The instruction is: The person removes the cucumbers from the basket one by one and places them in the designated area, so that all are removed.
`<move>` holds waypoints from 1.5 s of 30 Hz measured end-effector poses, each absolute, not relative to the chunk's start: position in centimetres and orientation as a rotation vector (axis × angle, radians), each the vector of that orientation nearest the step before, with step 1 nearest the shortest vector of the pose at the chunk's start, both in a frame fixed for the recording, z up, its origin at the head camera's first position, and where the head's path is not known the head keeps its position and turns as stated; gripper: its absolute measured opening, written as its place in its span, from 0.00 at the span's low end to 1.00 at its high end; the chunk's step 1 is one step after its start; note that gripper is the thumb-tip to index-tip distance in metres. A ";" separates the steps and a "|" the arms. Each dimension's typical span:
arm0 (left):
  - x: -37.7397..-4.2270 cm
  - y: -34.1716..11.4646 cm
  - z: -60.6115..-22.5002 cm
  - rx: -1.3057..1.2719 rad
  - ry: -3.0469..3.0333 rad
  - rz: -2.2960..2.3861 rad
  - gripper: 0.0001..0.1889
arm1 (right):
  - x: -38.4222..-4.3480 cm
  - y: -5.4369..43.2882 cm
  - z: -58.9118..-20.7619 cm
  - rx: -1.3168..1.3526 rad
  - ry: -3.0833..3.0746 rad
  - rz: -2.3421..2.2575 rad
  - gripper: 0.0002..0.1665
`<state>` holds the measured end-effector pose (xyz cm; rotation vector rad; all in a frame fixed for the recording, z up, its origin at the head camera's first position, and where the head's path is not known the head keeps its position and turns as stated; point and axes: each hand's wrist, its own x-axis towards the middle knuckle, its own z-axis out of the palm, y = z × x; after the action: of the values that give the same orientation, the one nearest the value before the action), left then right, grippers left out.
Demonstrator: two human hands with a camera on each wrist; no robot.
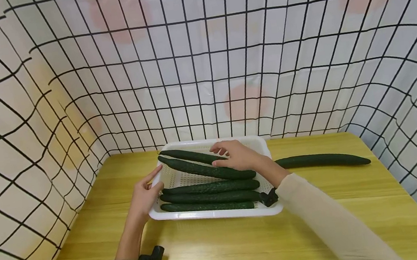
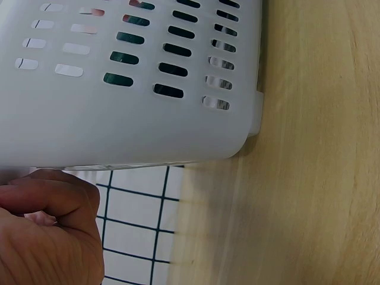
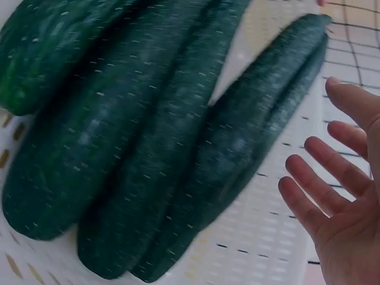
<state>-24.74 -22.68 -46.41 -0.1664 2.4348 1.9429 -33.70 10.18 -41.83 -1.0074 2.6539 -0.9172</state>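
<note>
A white plastic basket (image 1: 216, 215) with slotted walls holds several long dark green cucumbers (image 1: 208, 188). My left hand (image 1: 144, 197) grips the basket's left rim, thumb on the inner side; the left wrist view shows its curled fingers (image 2: 59, 193) against the outer wall. Over the back part of the basket is my right hand (image 1: 241, 156), its fingers spread and relaxed. Beneath it two cucumbers (image 1: 193, 167) lie slantwise, partly covered by the hand. In the right wrist view the palm (image 3: 350, 237) holds nothing and stands apart from the cucumbers (image 3: 237, 136).
Another cucumber (image 1: 323, 160) lies on the wooden table (image 1: 216, 252), right of the basket. A black wire grid (image 1: 194, 81) with pale sheeting behind it borders the table at the back and both sides. Black wrist mounts (image 1: 152, 257) are strapped to both arms.
</note>
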 end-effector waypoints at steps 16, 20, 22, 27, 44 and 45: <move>-24.8 -22.6 -46.2 -0.187 2.393 1.975 0.32 | -33.6 9.1 -43.9 -1.025 2.554 -0.685 0.30; -24.8 -22.6 -46.2 -0.184 2.390 1.982 0.32 | -33.6 9.0 -44.1 -1.025 2.533 -0.687 0.32; -24.7 -22.6 -46.2 -0.182 2.384 1.989 0.32 | -33.5 8.9 -44.3 -1.020 2.541 -0.702 0.32; -24.7 -22.6 -46.3 -0.176 2.352 2.021 0.32 | -33.5 8.6 -44.5 -1.025 2.586 -0.725 0.28; -24.7 -22.6 -46.2 -0.174 2.354 2.020 0.32 | -33.4 8.5 -43.6 -0.895 2.617 -0.947 0.27; -24.7 -22.6 -46.2 -0.174 2.358 2.018 0.32 | -33.3 8.5 -43.3 -0.892 2.633 -0.954 0.27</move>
<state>-24.73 -22.63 -46.23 -0.1739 2.3581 2.0176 -33.28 8.52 -43.27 -0.8918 2.6327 -0.9543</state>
